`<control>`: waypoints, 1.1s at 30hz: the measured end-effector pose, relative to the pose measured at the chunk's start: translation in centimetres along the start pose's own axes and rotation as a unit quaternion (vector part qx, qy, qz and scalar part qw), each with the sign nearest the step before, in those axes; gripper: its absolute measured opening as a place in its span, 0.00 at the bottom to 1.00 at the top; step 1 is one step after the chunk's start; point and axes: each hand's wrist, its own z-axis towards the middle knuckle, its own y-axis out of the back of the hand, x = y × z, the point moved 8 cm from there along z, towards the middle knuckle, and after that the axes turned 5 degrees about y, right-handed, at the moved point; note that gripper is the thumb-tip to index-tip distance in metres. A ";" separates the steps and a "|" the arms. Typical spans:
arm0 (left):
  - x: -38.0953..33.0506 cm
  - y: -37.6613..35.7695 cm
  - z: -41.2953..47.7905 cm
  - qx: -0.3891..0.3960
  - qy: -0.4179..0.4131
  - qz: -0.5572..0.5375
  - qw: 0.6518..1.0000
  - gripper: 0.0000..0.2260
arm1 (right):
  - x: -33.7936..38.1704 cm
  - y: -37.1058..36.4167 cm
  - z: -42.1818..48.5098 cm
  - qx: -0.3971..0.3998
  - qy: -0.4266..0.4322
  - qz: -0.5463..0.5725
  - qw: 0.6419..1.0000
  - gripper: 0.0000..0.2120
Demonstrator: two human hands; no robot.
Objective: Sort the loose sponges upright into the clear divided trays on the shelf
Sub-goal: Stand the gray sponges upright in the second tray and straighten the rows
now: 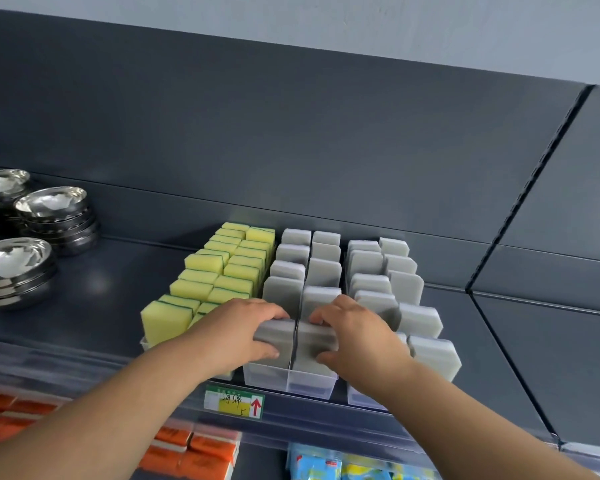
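Note:
Three clear divided trays stand side by side on the dark shelf. The left tray holds upright yellow sponges (222, 268). The middle tray (291, 384) and the right tray (357, 398) hold upright grey sponges (371, 263). My left hand (236, 332) grips a grey sponge (274, 336) at the front left slot of the middle tray. My right hand (357, 336) grips another grey sponge (312, 342) in the front right slot, just across the centre divider. Both sponges stand upright, thumbs in front and fingers behind.
Stacks of steel bowls (54, 216) sit at the left of the shelf. A price label (234, 401) hangs on the shelf's front rail. Orange packs (187, 452) and blue packs (329, 467) lie on the shelf below. The dark back panel rises behind the trays.

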 end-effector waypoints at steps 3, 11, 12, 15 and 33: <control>0.1 -0.1 0.1 0.006 -0.003 0.001 1.000 0.20 | 0.1 0.6 -0.3 -0.028 -0.003 0.003 1.000 0.22; 0.1 -0.9 0.4 0.032 -0.017 0.025 0.999 0.21 | -0.2 -0.1 0.0 -0.009 -0.022 0.013 1.000 0.23; 0.2 -0.8 0.5 0.037 -0.020 0.031 0.999 0.23 | -0.2 0.1 0.0 -0.008 -0.023 0.015 1.000 0.23; 0.5 -0.1 0.9 0.051 -0.013 0.023 0.998 0.29 | -0.5 1.2 0.1 -0.015 -0.031 0.056 0.998 0.24; 1.0 1.3 8.4 0.010 0.017 0.120 0.993 0.24 | -3.5 0.6 6.4 0.048 -0.016 -0.039 0.998 0.24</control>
